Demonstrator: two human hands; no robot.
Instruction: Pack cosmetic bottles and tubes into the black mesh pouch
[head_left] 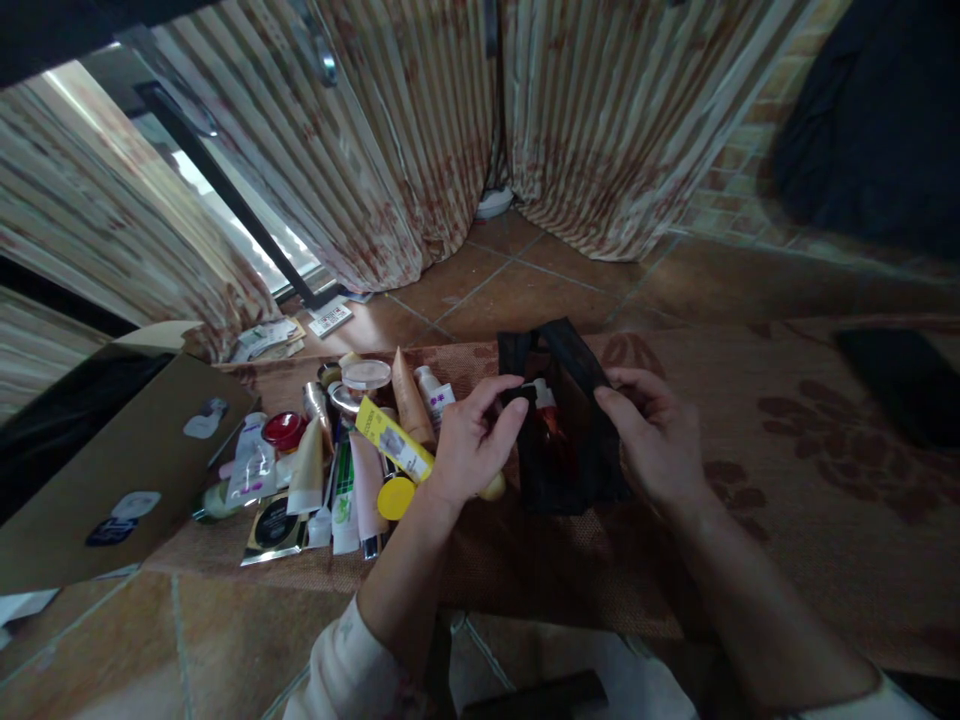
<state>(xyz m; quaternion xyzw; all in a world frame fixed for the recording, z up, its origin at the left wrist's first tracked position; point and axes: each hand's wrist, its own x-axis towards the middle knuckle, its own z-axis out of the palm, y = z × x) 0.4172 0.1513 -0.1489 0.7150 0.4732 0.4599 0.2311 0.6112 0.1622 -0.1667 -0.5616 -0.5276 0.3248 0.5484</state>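
Right between both hands [480,440] [660,435], black bag [574,475]

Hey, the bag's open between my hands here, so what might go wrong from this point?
The black bag looks soft, so its mouth might fold in if the right hand lets go. The yellow tube lies slanted on the pile beside the left hand; a bump might send it sliding. The dark, gold-edged packet lies by the cloth's near edge and may get nudged off.
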